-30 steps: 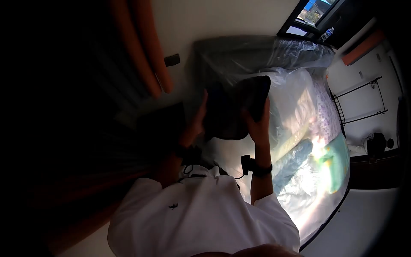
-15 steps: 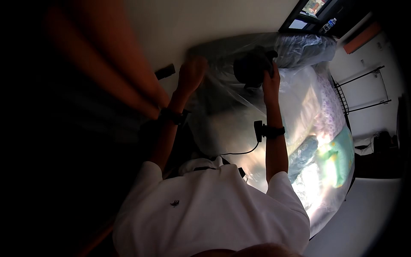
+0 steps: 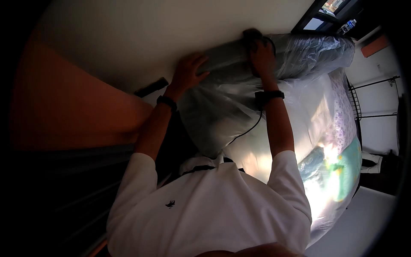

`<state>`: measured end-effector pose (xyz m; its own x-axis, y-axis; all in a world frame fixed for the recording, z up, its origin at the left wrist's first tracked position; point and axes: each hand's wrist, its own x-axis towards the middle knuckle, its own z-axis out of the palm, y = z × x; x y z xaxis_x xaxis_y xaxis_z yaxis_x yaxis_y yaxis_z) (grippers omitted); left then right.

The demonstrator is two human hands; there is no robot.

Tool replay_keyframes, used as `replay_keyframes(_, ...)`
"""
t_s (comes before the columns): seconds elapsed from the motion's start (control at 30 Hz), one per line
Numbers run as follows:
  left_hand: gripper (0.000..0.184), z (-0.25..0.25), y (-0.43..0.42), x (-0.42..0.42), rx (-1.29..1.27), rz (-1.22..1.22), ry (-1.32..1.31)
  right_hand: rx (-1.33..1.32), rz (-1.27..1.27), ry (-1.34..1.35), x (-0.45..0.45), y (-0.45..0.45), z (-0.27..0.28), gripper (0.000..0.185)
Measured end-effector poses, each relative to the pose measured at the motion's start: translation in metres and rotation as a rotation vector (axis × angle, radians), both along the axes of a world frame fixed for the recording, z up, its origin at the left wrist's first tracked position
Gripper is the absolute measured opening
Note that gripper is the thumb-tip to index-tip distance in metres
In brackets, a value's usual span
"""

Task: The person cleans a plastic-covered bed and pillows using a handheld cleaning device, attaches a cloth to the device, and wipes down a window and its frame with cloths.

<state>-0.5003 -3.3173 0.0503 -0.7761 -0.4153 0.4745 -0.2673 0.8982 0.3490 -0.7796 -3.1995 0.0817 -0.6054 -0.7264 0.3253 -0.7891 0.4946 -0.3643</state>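
My left hand [image 3: 187, 72] lies with fingers spread at the left end of the padded headboard [image 3: 229, 55], which clear plastic covers. My right hand [image 3: 262, 59] is closed around a black object [image 3: 252, 34] at the headboard's top edge by the wall. A dark loop shows beside its fingers; the rest of the object is hidden by the hand, so its kind is unclear. Below both hands, the plastic sheet [image 3: 224, 100] spreads over the bed. A black band with a cable [image 3: 252, 129] is on my right wrist, and another band [image 3: 167, 103] circles the left.
An orange curtain [image 3: 85, 100] hangs at the left, near a dark block [image 3: 150, 87] by the wall. Under the plastic lie a floral cloth [image 3: 342, 109] and a green cloth [image 3: 350, 169]. A bottle [image 3: 347, 26] stands by the window; a black rack [image 3: 355, 103] is at the right.
My right hand has carried the black object up from over the bed to the headboard's top edge. The left hand has spread its fingers on the headboard. The view has shifted.
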Motion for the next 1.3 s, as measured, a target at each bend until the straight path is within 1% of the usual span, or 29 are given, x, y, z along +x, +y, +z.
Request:
replay_keyframes(0.03,0.055,-0.006,-0.008,-0.009,-0.018,-0.011,0.038,0.006,-0.049,0.003,-0.035,-0.006,-0.010,0.043)
replay_keyframes(0.1,0.056,-0.017,-0.023,-0.018,-0.018,-0.002,0.025,0.006,-0.085,0.129,-0.099,-0.022,-0.039,0.045)
replay_keyframes(0.17,0.056,-0.031,-0.033,-0.020,-0.017,0.006,0.013,0.006,-0.110,0.156,-0.152,-0.031,-0.070,0.044)
replay_keyframes(0.2,0.056,-0.040,-0.036,-0.018,0.004,-0.009,0.031,-0.003,-0.144,0.190,-0.162,-0.037,-0.084,0.044)
replay_keyframes(0.23,0.055,-0.048,-0.041,-0.016,0.017,-0.023,0.055,-0.002,-0.134,0.189,-0.161,-0.046,-0.084,0.044)
replay_keyframes(0.3,0.055,-0.058,-0.050,-0.019,-0.005,-0.025,0.067,0.148,-0.293,0.028,-0.159,-0.053,-0.065,0.046)
replay_keyframes(0.4,0.053,-0.056,-0.049,-0.022,-0.035,-0.027,0.085,0.146,-0.242,0.110,-0.166,-0.057,-0.082,0.047)
replay_keyframes(0.43,0.053,-0.055,-0.046,-0.022,-0.043,-0.028,0.091,0.147,-0.238,0.112,-0.160,-0.056,-0.083,0.047)
replay_keyframes(0.5,0.051,-0.052,-0.039,-0.021,-0.044,-0.016,0.096,0.121,-0.077,0.167,-0.125,-0.053,-0.080,0.046)
replay_keyframes(0.57,0.049,-0.046,-0.030,-0.018,-0.045,-0.005,0.101,0.074,-0.044,0.093,-0.066,-0.046,-0.060,0.046)
replay_keyframes(0.63,0.049,-0.040,-0.024,-0.015,-0.006,0.008,0.081,0.014,0.006,-0.039,-0.043,-0.039,-0.056,0.045)
replay_keyframes(0.7,0.049,-0.040,-0.021,-0.011,-0.002,0.009,0.079,-0.029,-0.051,-0.140,0.027,-0.029,-0.051,0.047)
replay_keyframes(0.73,0.049,-0.042,-0.019,-0.009,0.004,0.014,0.072,-0.026,-0.050,-0.143,0.038,-0.024,-0.055,0.047)
replay_keyframes(0.8,0.049,-0.046,-0.016,-0.005,-0.010,0.027,0.061,-0.014,0.105,-0.224,0.051,-0.017,-0.066,0.049)
replay_keyframes(0.87,0.049,-0.050,-0.016,-0.002,-0.024,0.039,0.051,0.005,0.101,-0.258,0.048,-0.017,-0.068,0.049)
replay_keyframes(0.93,0.052,-0.054,-0.016,-0.002,0.004,0.031,0.065,-0.054,0.139,-0.191,0.015,-0.018,-0.079,0.048)
replay_keyframes(1.0,0.053,-0.057,-0.025,-0.001,0.011,0.017,0.071,-0.107,-0.024,-0.147,-0.054,-0.030,-0.081,0.047)
replay_keyframes(1.07,0.054,-0.054,-0.034,-0.002,0.012,-0.003,0.089,-0.064,-0.113,-0.159,-0.080,-0.034,-0.071,0.048)
replay_keyframes(1.13,0.056,-0.048,-0.039,0.000,-0.060,-0.032,0.070,-0.032,-0.161,-0.108,-0.063,-0.036,-0.067,0.048)
replay_keyframes(1.2,0.059,-0.047,-0.041,0.003,-0.054,-0.047,0.082,0.001,-0.210,-0.057,-0.031,-0.038,-0.057,0.047)
replay_keyframes(1.27,0.062,-0.044,-0.038,0.013,-0.048,-0.063,0.094,-0.046,-0.095,-0.114,0.020,-0.041,-0.046,0.047)
replay_keyframes(1.3,0.062,-0.042,-0.034,0.020,0.034,-0.067,0.104,-0.037,-0.032,-0.113,0.059,-0.045,-0.052,0.046)
